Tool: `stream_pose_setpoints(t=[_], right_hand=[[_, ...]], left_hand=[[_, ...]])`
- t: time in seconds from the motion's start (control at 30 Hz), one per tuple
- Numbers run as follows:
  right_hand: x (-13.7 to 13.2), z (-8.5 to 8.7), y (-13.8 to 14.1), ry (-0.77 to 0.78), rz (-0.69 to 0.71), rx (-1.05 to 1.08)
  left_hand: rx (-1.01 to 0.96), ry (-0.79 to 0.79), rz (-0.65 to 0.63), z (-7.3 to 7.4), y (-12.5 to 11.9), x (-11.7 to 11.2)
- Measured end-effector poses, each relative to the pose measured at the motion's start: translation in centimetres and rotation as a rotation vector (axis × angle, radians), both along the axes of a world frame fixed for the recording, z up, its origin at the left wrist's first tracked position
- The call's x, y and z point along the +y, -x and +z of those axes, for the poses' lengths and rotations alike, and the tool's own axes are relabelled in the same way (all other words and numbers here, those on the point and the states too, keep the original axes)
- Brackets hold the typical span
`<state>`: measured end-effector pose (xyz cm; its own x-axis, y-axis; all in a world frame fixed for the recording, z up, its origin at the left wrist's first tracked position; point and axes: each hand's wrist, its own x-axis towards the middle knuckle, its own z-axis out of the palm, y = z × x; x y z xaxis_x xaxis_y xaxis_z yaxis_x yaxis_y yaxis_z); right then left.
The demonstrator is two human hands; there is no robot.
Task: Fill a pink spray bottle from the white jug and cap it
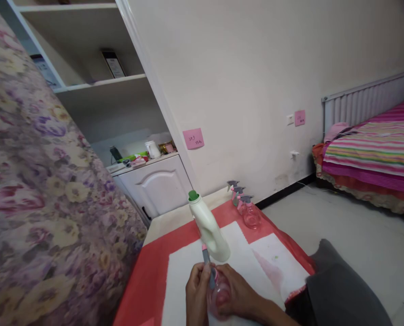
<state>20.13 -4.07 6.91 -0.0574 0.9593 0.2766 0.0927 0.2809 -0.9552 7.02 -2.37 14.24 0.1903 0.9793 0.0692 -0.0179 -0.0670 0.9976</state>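
Both hands meet on one clear spray bottle (218, 296) near the bottom of the view. My left hand (198, 287) pinches its grey and pink spray head (206, 254) at the neck. Wrapped round the body of the bottle, my right hand (239, 292) steadies it from the right. Just beyond them stands a tall pale green jug (210, 228) with a green opening at the top. Further back, several more spray bottles (251, 215) with grey and pink heads stand in a row at the table's right edge.
White sheets (181, 267) lie over the red tablecloth (147, 262). A floral curtain (52, 217) hangs at left, beside a shelf cabinet (157, 190). A dark grey object (340, 280) is at lower right. A bed (374, 154) stands against the far wall.
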Motion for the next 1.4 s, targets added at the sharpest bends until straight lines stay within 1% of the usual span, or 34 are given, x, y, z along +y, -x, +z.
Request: stream_pose_setpoints(t=[0.07, 0.13, 0.2, 0.27, 0.37, 0.47, 0.53, 0.6, 0.77, 0.87, 0.93, 1.03, 1.2, 1.3, 1.4], right_hand=[[0.6, 0.5, 0.3, 0.021, 0.105, 0.029], [1.2, 0.4, 0.7, 0.045, 0.207, 0.054], [1.7, -0.1, 1.0, 0.046, 0.264, 0.059], [2.0, -0.6, 1.1, 0.033, 0.287, 0.059], [1.9, -0.8, 1.0, 0.031, 0.324, 0.095], [1.6, -0.2, 0.9, 0.048, 0.358, 0.143], [1.4, 0.1, 0.9, 0.051, 0.359, 0.138], [1.4, 0.3, 0.9, 0.046, 0.346, 0.117], [1.4, 0.0, 0.7, 0.044, 0.338, 0.088], [1.5, -0.2, 0.7, 0.068, 0.305, 0.047], [1.6, -0.4, 0.7, 0.072, 0.298, 0.028], [1.9, -0.9, 0.7, 0.044, 0.311, 0.027], [2.1, -1.2, 0.5, 0.018, 0.331, 0.034], [2.1, -1.1, 0.5, 0.018, 0.332, 0.02], [2.1, -1.1, 0.6, 0.033, 0.333, 0.019]], left_hand=[[0.029, -0.017, 0.027, -0.1, 1.4, 0.1], [0.057, -0.042, 0.041, -0.5, 2.8, 0.2], [0.056, -0.055, 0.038, -1.1, 4.0, 0.3], [0.028, -0.04, 0.03, -2.0, 4.9, 0.3], [-0.004, -0.042, 0.016, -3.6, 5.3, 0.5], [0.018, -0.113, 0.025, -4.6, 5.0, 0.9], [0.068, -0.147, 0.05, -4.6, 4.6, 1.1], [0.122, -0.167, 0.051, -3.9, 4.2, 1.0], [0.206, -0.231, -0.058, -1.3, 4.0, 0.6], [0.25, -0.234, -0.126, -0.6, 4.4, 0.9], [0.255, -0.22, -0.159, -0.7, 4.7, 1.3], [0.233, -0.188, -0.186, -1.1, 4.9, 1.9], [0.186, -0.188, -0.182, -2.4, 4.9, 2.3], [0.14, -0.158, -0.189, -3.1, 5.0, 2.2], [0.111, -0.126, -0.157, -3.7, 5.0, 2.0]])
